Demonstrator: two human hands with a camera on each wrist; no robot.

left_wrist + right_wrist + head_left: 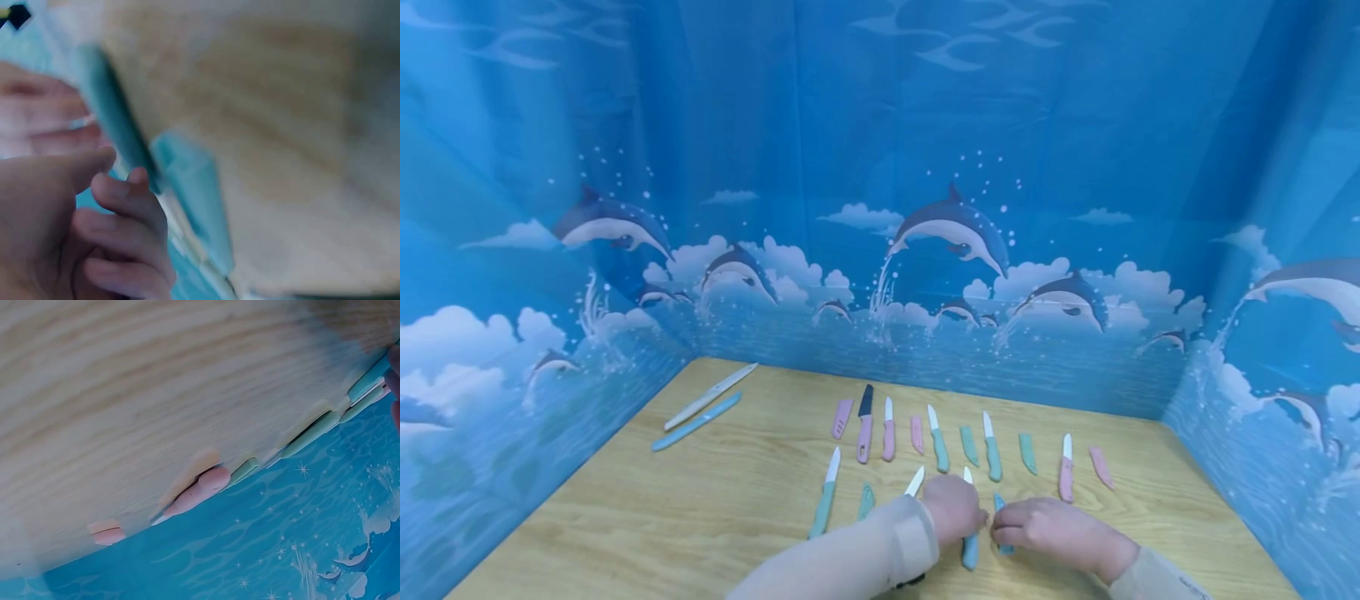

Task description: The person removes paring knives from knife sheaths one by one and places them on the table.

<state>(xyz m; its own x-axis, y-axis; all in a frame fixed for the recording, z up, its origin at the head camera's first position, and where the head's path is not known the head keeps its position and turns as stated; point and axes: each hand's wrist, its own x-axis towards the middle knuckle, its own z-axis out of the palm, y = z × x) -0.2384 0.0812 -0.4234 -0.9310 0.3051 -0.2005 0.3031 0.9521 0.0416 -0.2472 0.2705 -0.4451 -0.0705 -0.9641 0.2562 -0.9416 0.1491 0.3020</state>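
Observation:
A light-blue knife (pixel 970 552) lies on the table, partly covered by my left hand (pixel 953 507), whose fingertips reach just past it. In the left wrist view that hand's fingers are loosely curled beside a blue knife handle (pixel 115 106), with nothing visible between thumb and forefinger. My right hand (pixel 1060 533) holds a blue knife sheath (pixel 1000 502) with its fingertips, to the right of the knife. Another light-blue sheath (pixel 194 187) lies beyond the handle in the left wrist view. In the right wrist view only fingers (pixel 394 381) show, at the edge.
Along the back lie pink and green knives, such as a green knife (pixel 992 454) and a pink knife (pixel 1066 475), with sheaths. Nearer lies another green knife (pixel 823 504). A long white knife (pixel 711 397) and blue sheath (pixel 696 422) lie back left. A dolphin curtain (pixel 880 208) encloses the table.

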